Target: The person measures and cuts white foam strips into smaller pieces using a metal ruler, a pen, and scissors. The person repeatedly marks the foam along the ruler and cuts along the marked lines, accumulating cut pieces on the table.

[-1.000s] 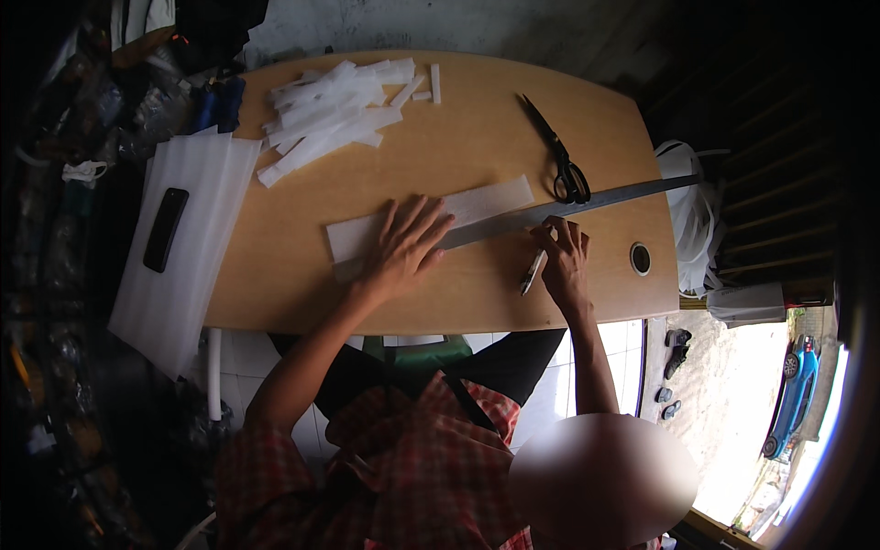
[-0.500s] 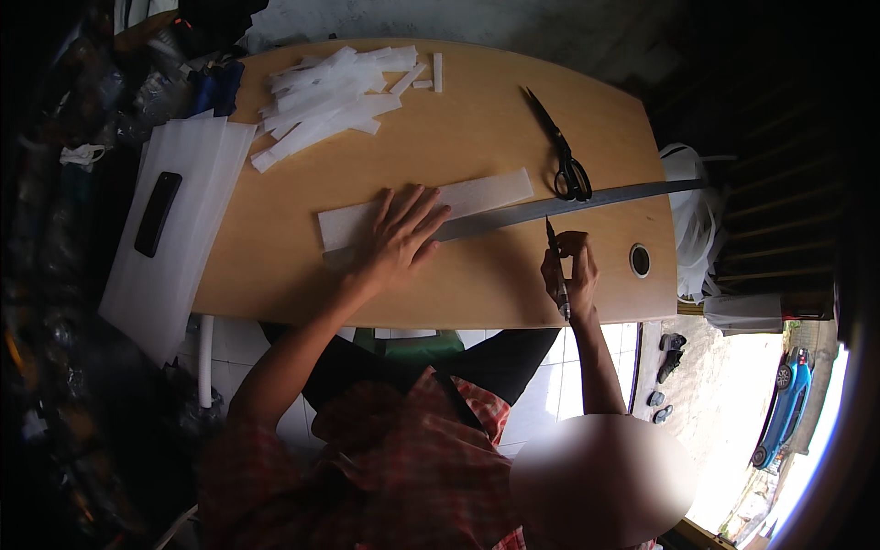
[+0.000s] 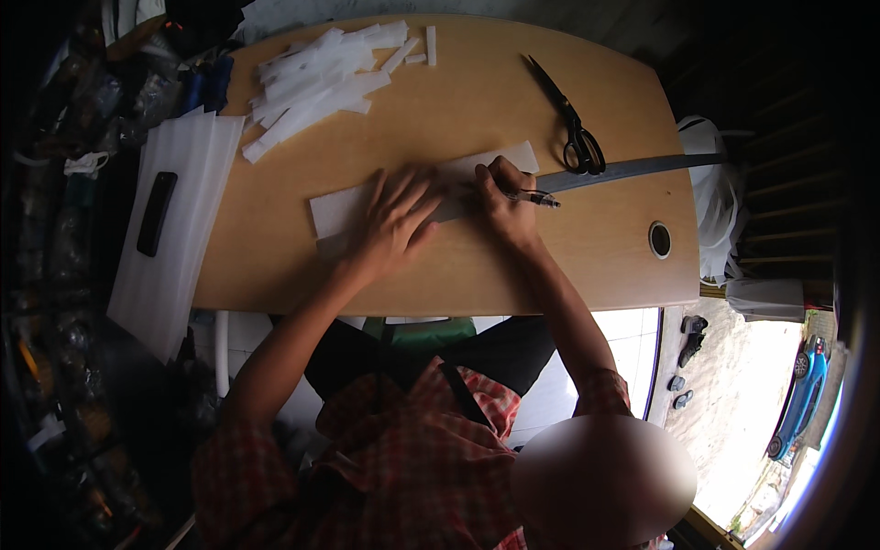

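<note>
My left hand lies flat with spread fingers, pressing on a white foam strip and the long metal ruler along its near edge. In my right hand is a slim pen, pinched between the fingers. That hand rests at the ruler beside the right part of the strip, and the pen's tip is hidden behind my fingers. Black-handled scissors lie just beyond the ruler, blades pointing away.
Cut white foam strips are heaped at the far left of the wooden table. White foam sheets with a black phone on top overhang the left edge. A round cable hole sits at right, near white plastic bags.
My right hand has moved left and away from me with the pen, from the bare table to the ruler and strip. My left hand stays flat in place. The view has shifted slightly.
</note>
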